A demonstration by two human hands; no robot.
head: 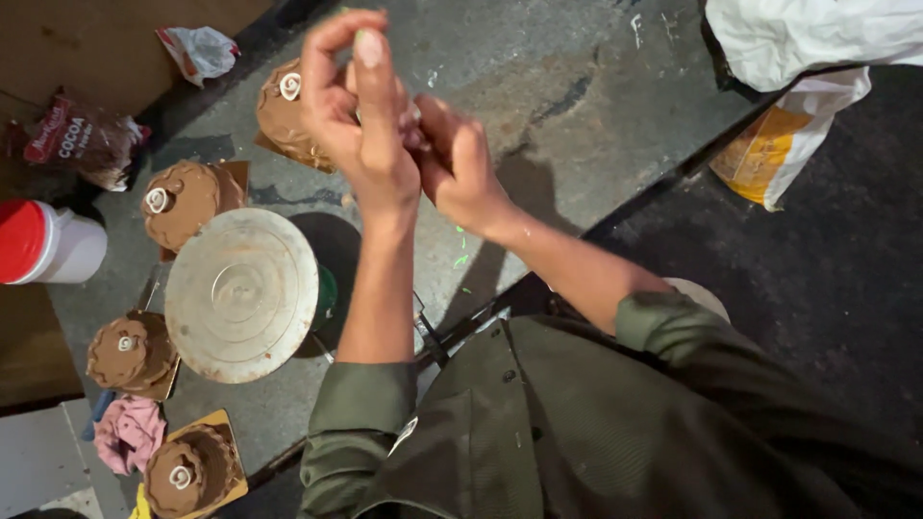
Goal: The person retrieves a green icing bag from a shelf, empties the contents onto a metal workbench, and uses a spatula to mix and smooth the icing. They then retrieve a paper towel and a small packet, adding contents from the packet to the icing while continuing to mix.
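Both hands raised together over the grey counter [538, 144], fingers pinching something small between them. Left hand [361, 106] has thumb and forefinger curled up, a pale green smear on a fingertip; right hand [457, 159] is bunched against it, fingers closed round what looks like a small pinkish tip or bag end, mostly hidden, can't tell exactly what. Held up close to the face side, likely for fine finger work away from the cakes.

Directly under the hands: small chocolate cake [288, 115], matte brown frosting, white swirl on top, partly covered by the left hand. Three more like it along the left edge, near the lid [187, 202], lower left [125, 354] and bottom [187, 471], each on a brown or gold card square, ridged sides. Round metal turntable [240, 293], dull, scuffed, concentric rings, sits bare between them. Green specks on the counter near the wrists.

Outer ring: red-lidded white tub [43, 245], dark cocoa pouch [82, 139], crumpled pink cloth [130, 432], white and yellow plastic bag [784, 115].
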